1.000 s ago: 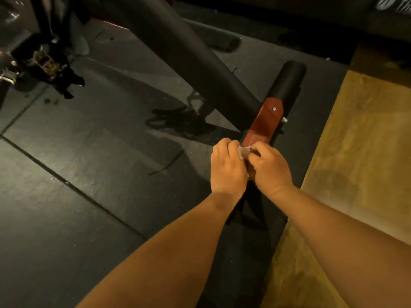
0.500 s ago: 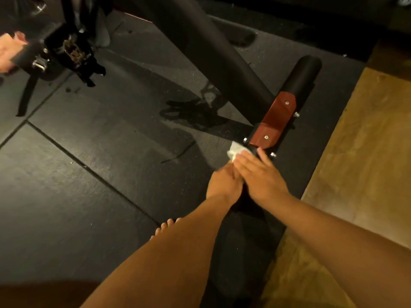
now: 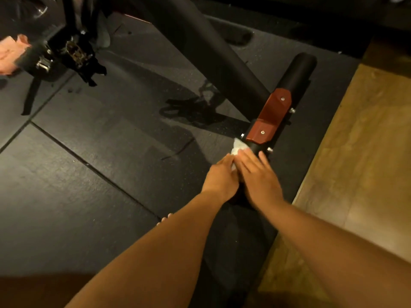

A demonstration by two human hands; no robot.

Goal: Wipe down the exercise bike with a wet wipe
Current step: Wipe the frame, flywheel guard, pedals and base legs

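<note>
At the far left edge of the floor lies a pink cloth (image 3: 10, 54), and just beside it hangs the bike's pedal (image 3: 66, 54) with its strap and metal buckle. The floor here is covered by black rubber mats (image 3: 89, 174) with thin seams between them. From the top, the thick black frame tube (image 3: 211, 56) runs down diagonally to the right and meets the base bar (image 3: 298, 72), a round black bar that lies on the mat near its right edge. A red-brown bracket (image 3: 270, 116) with two screws sits on the bar where the tube joins it.

The wet wipe (image 3: 238, 147) is a small white crumpled piece on the base bar, touching the near end of the bracket. It lies just ahead of both hands, at their fingertips, and a small part of it shows between them. The left hand (image 3: 222, 176) is at the left side of the bar with its fingers together, reaching into the wipe; whether they pinch it I cannot tell. The right hand (image 3: 258, 176) lies on top of the bar with straight, slightly spread fingers, a little blurred, the tips at the wipe's edge. Some bare toes (image 3: 164, 220) show beside the left forearm. At the right, past the mat's edge, is a wooden floor (image 3: 367, 163).
</note>
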